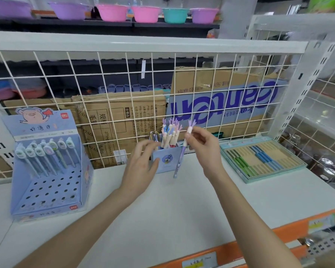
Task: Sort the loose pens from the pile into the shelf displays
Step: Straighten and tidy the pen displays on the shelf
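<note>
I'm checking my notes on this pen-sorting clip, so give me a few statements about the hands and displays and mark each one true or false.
1. The right hand holds a purple pen near its topper. True.
2. The pen hangs with its tip pointing down, in front of the small blue box. True.
3. The left hand grips two pens. False: its fingers are spread and hold nothing, by the box's left side.
4. The pig display on the left has every hole filled. False: pens fill only its back rows; the front holes are vacant.
5. The flat tray sits right of the box. True.
</note>
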